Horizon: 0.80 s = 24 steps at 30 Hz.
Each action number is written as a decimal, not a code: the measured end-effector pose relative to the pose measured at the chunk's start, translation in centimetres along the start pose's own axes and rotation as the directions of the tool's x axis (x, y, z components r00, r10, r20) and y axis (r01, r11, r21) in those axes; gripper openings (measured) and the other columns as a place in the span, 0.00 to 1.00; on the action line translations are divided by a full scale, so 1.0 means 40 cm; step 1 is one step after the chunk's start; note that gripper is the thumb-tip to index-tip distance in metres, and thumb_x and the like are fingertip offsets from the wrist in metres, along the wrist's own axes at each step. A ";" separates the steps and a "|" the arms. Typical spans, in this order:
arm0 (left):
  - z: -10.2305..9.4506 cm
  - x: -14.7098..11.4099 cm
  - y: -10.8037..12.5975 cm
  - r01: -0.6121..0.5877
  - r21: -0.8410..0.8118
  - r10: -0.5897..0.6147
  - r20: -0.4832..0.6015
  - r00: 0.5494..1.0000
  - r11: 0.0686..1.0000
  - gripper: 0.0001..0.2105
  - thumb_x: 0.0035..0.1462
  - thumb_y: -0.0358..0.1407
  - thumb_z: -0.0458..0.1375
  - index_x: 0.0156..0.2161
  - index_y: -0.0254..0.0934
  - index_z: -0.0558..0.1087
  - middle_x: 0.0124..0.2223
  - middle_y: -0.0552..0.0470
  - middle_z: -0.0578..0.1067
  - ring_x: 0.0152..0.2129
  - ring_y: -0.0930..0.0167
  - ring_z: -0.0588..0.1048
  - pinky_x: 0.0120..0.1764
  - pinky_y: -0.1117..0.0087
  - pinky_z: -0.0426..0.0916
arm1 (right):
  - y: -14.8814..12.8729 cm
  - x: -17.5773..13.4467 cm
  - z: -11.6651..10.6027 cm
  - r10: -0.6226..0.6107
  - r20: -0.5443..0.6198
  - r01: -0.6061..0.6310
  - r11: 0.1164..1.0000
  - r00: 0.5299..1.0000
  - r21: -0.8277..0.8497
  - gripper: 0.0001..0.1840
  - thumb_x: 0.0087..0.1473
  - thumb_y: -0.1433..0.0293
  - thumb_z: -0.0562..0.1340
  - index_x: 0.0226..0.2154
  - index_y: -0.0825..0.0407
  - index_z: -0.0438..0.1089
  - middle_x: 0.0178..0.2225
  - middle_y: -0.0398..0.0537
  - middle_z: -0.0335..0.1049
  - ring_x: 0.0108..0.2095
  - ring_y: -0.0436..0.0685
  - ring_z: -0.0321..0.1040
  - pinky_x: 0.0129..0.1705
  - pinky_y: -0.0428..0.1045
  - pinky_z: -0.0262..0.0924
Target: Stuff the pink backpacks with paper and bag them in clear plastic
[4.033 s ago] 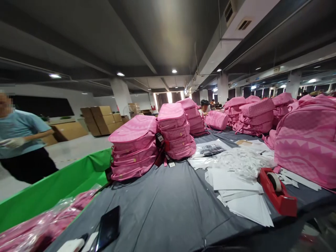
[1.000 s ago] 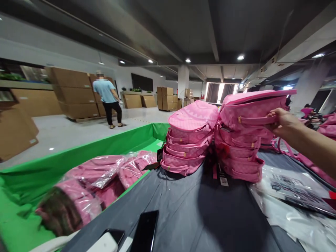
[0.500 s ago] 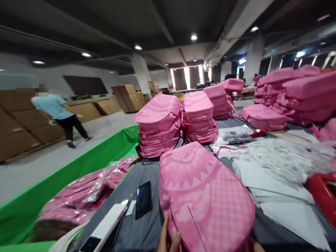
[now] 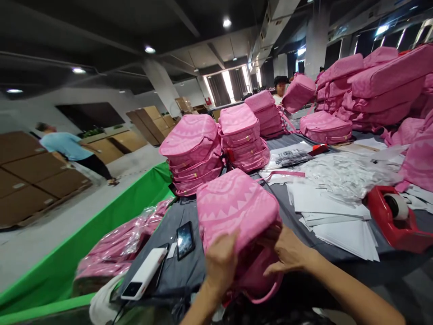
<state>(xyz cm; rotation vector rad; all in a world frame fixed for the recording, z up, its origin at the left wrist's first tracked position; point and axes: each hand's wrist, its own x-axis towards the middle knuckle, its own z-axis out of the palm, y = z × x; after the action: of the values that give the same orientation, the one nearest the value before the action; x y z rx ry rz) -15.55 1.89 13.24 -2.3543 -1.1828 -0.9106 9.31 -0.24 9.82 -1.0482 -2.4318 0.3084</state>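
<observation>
A pink backpack [image 4: 237,207] with a zigzag pattern lies on the dark table cover, its near end folded or opened toward me. My left hand [image 4: 221,259] is closed on its near left edge, somewhat blurred. At the near right side, my right hand [image 4: 287,248] has its fingers tucked into a fold of the bag. Its thumb stands apart lower down, and its fingertips are hidden. A pink loop hangs at the bag's bottom. Left of the bag lie a black phone [image 4: 185,240] and a white device with a dark screen [image 4: 145,273].
Stacked pink backpacks [image 4: 192,153] stand behind, with a larger pile [image 4: 382,85] at right. White sheets [image 4: 345,234], clear plastic bags [image 4: 348,176] and a red tape dispenser [image 4: 399,221] lie to the right. A green-walled bin [image 4: 101,230] holds wrapped pink goods. A person [image 4: 74,149] walks by cartons.
The near end of the backpack has lifted and folded, with both hands now higher on it. My view has tilted and shifted. In the background, a pink bag has been raised beside another person.
</observation>
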 end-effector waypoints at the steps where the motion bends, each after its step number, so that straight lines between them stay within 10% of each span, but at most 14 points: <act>1: -0.023 0.043 -0.046 0.089 0.057 -0.084 -0.091 0.992 0.994 0.18 0.61 0.27 0.46 0.37 0.34 0.81 0.27 0.47 0.80 0.25 0.67 0.78 0.30 0.68 0.71 | -0.013 -0.005 0.000 -0.015 0.053 0.016 1.000 0.998 -0.026 0.31 0.58 0.39 0.55 0.32 0.47 0.76 0.34 0.51 0.76 0.41 0.65 0.72 0.56 0.67 0.62; 4: -0.084 0.162 -0.151 0.319 0.137 -0.282 -0.238 0.930 0.938 0.23 0.68 0.40 0.46 0.38 0.25 0.80 0.24 0.52 0.73 0.24 0.73 0.71 0.30 0.74 0.59 | -0.049 -0.053 -0.014 -0.051 0.118 0.039 0.994 0.992 0.102 0.26 0.61 0.43 0.54 0.31 0.43 0.76 0.30 0.46 0.76 0.35 0.62 0.74 0.58 0.66 0.62; 8: -0.104 0.221 -0.150 0.234 -0.095 -0.234 0.013 0.972 0.967 0.28 0.67 0.49 0.46 0.27 0.29 0.76 0.20 0.58 0.64 0.20 0.78 0.63 0.28 0.78 0.55 | 0.022 -0.119 -0.061 0.187 0.025 -0.183 0.914 0.982 0.363 0.17 0.60 0.48 0.57 0.46 0.33 0.75 0.43 0.40 0.78 0.46 0.60 0.75 0.65 0.56 0.58; 11: -0.107 0.224 -0.102 0.228 -0.304 -0.156 0.242 0.958 0.925 0.22 0.65 0.45 0.48 0.25 0.35 0.72 0.19 0.59 0.63 0.17 0.77 0.60 0.24 0.78 0.54 | 0.204 -0.113 -0.130 0.622 -0.110 -0.626 0.780 0.775 0.000 0.23 0.67 0.58 0.47 0.43 0.40 0.77 0.48 0.45 0.78 0.52 0.59 0.73 0.55 0.49 0.67; 16: -0.135 0.213 -0.102 0.333 -0.395 -0.188 0.362 0.913 0.856 0.19 0.62 0.45 0.49 0.29 0.37 0.75 0.19 0.58 0.65 0.17 0.75 0.62 0.23 0.77 0.58 | 0.508 -0.062 -0.229 0.809 -0.155 -0.806 0.505 0.566 -0.309 0.18 0.58 0.79 0.52 0.41 0.58 0.77 0.45 0.67 0.76 0.48 0.69 0.74 0.51 0.61 0.66; 24: -0.111 0.120 -0.191 0.358 -0.510 -0.135 0.422 0.896 0.782 0.17 0.63 0.49 0.55 0.44 0.42 0.81 0.30 0.55 0.79 0.25 0.71 0.76 0.32 0.77 0.71 | 0.630 -0.053 -0.262 0.785 -0.109 -0.687 0.456 0.610 -0.566 0.18 0.66 0.78 0.52 0.51 0.53 0.72 0.48 0.55 0.74 0.51 0.57 0.71 0.52 0.55 0.64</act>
<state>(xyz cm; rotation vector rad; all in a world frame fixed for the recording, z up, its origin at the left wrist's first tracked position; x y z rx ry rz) -21.31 6.69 19.96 -3.0085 -1.5759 -1.0701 31.58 15.59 8.60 -2.4653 -2.0534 -0.0887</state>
